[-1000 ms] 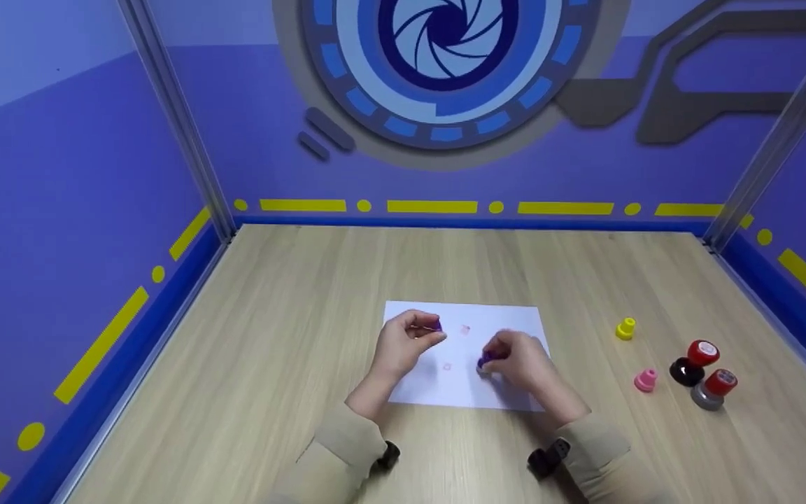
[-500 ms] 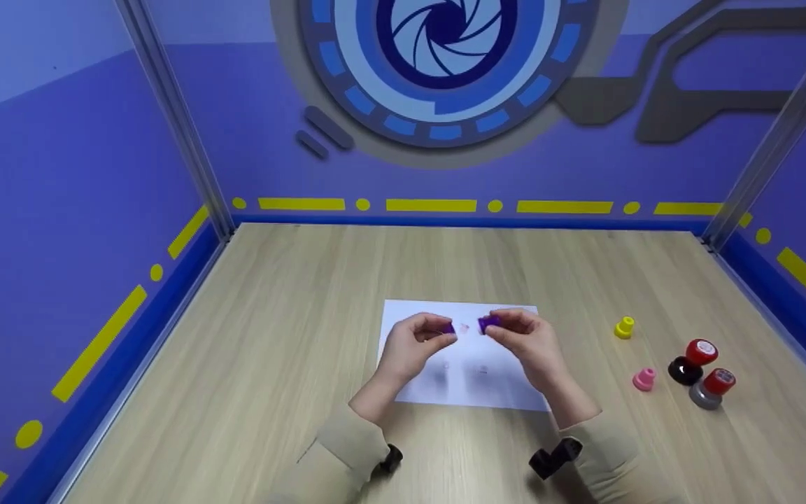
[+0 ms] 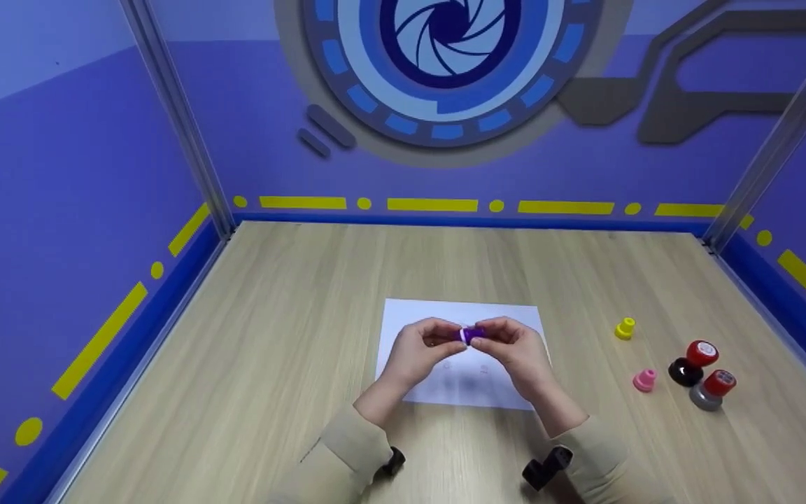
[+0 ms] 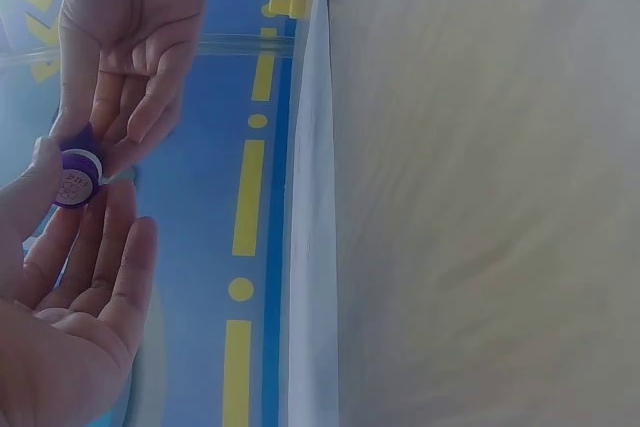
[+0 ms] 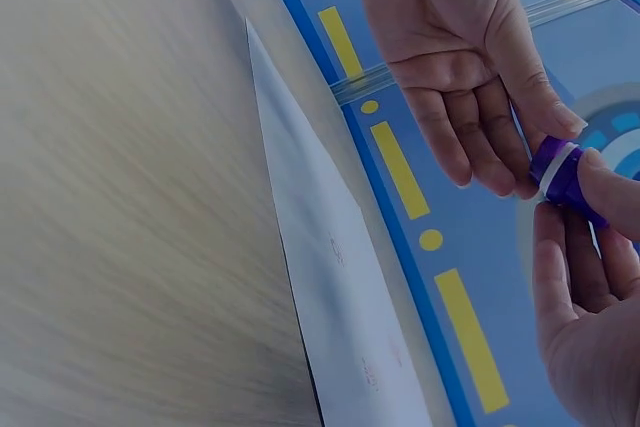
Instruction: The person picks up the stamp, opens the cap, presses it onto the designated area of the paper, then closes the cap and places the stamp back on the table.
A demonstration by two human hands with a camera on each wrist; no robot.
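Observation:
Over the white paper [image 3: 403, 395], both hands meet at a small purple stamp [image 3: 474, 336]. My left hand [image 3: 413, 353] pinches the stamp's cap between thumb and fingers. From the other side my right hand [image 3: 520, 353] pinches the stamp's body. A white band shows between cap and body, which touch end to end; whether the cap is fully seated I cannot tell. In the left wrist view the cap's round end [image 4: 74, 187] bears a small printed picture. Faint reddish prints [image 5: 337, 252] mark the paper beneath.
On the right of the wooden table [image 3: 291, 294] stand a yellow stamp [image 3: 625, 329], a pink stamp [image 3: 645, 380], a red-and-black stamp [image 3: 702, 353] and a red-and-grey stamp [image 3: 719, 383]. Blue-purple panels [image 3: 249, 126] enclose the back and sides.
My right hand has lifted the purple stamp off the paper, leaving a print there. Both hands have come together, and the cap in my left hand now meets the stamp.

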